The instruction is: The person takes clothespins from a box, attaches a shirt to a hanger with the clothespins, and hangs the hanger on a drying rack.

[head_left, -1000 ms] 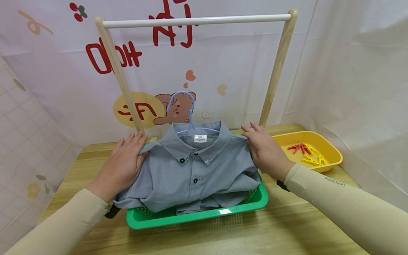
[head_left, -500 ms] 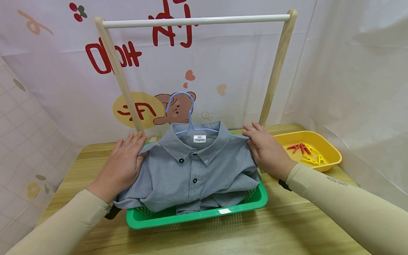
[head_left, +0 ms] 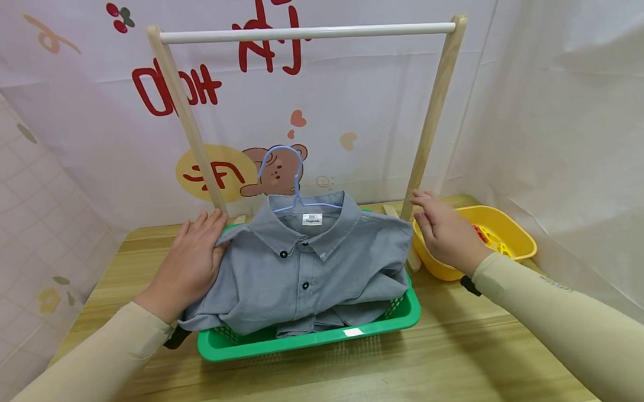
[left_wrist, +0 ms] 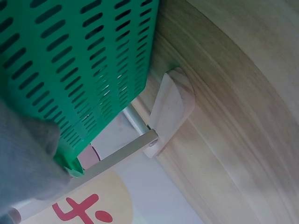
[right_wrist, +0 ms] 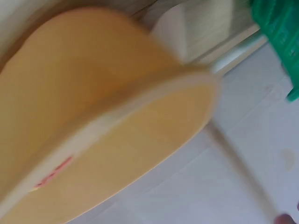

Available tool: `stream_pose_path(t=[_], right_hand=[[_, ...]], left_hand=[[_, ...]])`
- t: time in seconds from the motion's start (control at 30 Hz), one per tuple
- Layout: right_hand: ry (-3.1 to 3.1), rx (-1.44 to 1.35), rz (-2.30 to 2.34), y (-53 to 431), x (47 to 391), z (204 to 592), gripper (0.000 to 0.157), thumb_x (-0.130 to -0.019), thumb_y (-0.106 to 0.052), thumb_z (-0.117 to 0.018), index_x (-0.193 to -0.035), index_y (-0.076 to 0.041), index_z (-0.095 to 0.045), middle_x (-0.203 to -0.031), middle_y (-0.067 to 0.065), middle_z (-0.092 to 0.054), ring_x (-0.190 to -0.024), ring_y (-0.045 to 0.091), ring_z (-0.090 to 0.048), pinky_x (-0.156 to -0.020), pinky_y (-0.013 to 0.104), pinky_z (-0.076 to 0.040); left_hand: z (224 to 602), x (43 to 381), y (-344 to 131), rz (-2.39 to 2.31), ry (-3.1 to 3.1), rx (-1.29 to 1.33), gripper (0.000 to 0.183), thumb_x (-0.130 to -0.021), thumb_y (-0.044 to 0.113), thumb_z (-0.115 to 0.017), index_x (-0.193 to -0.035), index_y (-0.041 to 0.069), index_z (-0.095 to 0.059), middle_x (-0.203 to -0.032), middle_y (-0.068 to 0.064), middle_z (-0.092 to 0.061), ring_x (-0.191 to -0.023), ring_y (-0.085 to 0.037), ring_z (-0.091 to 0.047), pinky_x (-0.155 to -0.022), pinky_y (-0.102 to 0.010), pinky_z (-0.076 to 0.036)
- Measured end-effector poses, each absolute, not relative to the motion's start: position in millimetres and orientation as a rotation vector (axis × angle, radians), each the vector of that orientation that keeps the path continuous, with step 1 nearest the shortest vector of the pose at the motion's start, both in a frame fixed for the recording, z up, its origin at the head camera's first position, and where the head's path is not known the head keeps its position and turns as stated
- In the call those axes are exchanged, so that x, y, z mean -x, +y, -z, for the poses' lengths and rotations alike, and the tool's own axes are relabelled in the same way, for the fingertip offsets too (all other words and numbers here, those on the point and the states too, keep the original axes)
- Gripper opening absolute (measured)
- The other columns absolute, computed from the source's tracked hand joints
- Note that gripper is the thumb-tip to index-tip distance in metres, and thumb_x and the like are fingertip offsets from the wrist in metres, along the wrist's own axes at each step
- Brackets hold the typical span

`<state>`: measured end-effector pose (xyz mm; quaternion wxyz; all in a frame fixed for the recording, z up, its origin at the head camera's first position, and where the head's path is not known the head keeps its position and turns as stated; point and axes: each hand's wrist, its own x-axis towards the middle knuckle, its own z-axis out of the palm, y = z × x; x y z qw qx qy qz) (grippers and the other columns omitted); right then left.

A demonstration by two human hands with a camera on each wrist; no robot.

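Note:
A grey button-up shirt (head_left: pixel 266 291) lies bunched in a green basket (head_left: pixel 311 344) on the table, its collar toward the rack. The hook of a light-blue hanger (head_left: pixel 297 187) rises through the collar. My left hand (head_left: pixel 191 262) holds the shirt at its left shoulder; the thumb is hidden. Apart from the shirt, my right hand (head_left: pixel 451 229) hovers over the near-left part of a yellow tray (head_left: pixel 528 250), fingers loosely extended. Red and yellow clothespins (head_left: pixel 496 244) lie in that tray, partly covered by the hand. In the right wrist view a fingertip (right_wrist: pixel 283 219) shows at the corner.
Behind the basket stands a wooden rack with a white crossbar (head_left: pixel 308 33). Its left foot (left_wrist: pixel 173 100) rests on the table (head_left: pixel 360 377) beside the basket. A printed cloth backdrop (head_left: pixel 377 92) hangs behind, and a pale sheet (head_left: pixel 581 156) hangs at the right.
My right hand has let go of the shirt's right shoulder and moved right, over the yellow tray. The left hand stays at the left shoulder. The hanger's hook leans slightly further left.

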<state>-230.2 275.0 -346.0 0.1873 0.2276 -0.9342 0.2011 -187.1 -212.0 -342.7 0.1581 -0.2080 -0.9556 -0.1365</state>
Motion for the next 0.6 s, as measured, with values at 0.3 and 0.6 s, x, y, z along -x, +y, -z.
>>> stream_pose_path(t=[0.3, 0.6], right_hand=[[-2.843, -0.419, -0.461, 314.0, 247.5, 349.2, 0.045, -0.113, -0.023, -0.046, -0.146, 0.007, -0.050, -0.148, 0.032, -0.055, -0.129, 0.054, -0.059, -0.108, 0.068, -0.047], [-3.074, -0.280, -0.332, 352.1, 264.0, 358.7, 0.051, -0.112, -0.026, -0.050, -0.142, 0.015, -0.048, -0.133, 0.038, -0.062, -0.116, 0.057, -0.064, -0.100, 0.069, -0.050]], left_hand=[[344.5, 186.5, -212.0, 0.384, -2.720, 0.595, 0.055, -0.106, 0.010, -0.053, -0.157, -0.008, -0.041, -0.163, -0.031, -0.041, -0.152, -0.055, -0.034, -0.125, -0.069, -0.020], [345.6, 186.8, -211.9, 0.380, -2.726, 0.592, 0.056, -0.107, 0.012, -0.054, -0.157, -0.007, -0.041, -0.163, -0.030, -0.041, -0.152, -0.055, -0.034, -0.125, -0.070, -0.019]])
